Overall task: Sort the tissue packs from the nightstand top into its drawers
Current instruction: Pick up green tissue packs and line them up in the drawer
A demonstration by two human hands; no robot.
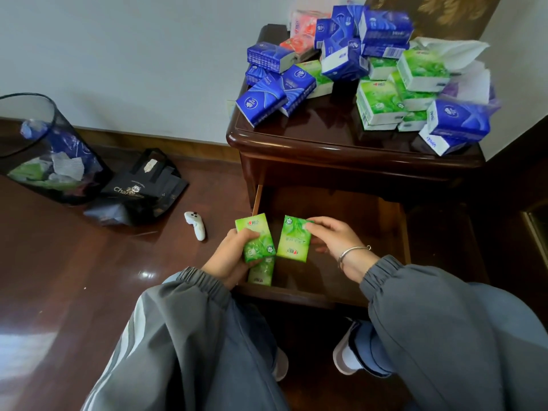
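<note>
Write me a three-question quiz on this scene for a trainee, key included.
1. True or false: the drawer is shut.
2. What colour are the left pack, gripped by the left hand, and the right pack, pinched by the right hand? A blue, B green, C red.
3. Fill in: the white controller lies on the ___.
Key: 1 false, it is pulled open. 2 B. 3 floor.
</note>
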